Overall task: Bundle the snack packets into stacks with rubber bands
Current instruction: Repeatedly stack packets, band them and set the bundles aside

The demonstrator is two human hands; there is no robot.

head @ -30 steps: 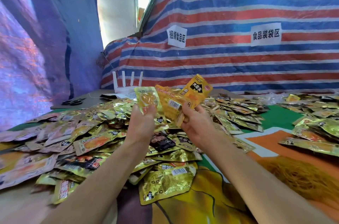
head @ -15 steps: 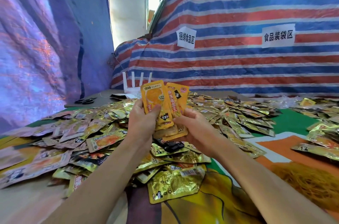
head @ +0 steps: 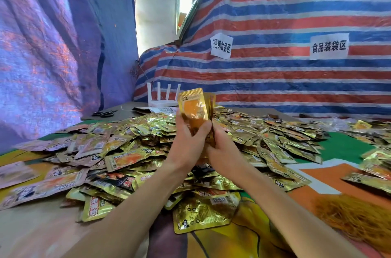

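Note:
Both hands hold an upright stack of gold and orange snack packets (head: 193,107) above the table. My left hand (head: 188,141) grips the stack from the left, thumb across its front. My right hand (head: 222,150) holds the stack's lower right edge, fingers curled behind it. A wide heap of loose gold packets (head: 131,152) covers the table below and around the hands. A pile of orange-brown rubber bands (head: 355,217) lies at the lower right.
A white router (head: 164,99) and black scissors (head: 104,113) sit at the table's far left. More packets (head: 372,152) lie at the right. Striped tarpaulin (head: 296,14) with two paper signs hangs behind the table.
The fanned packets have been squared together into one upright stack. Both hands have closed in on it, and the view has shifted left.

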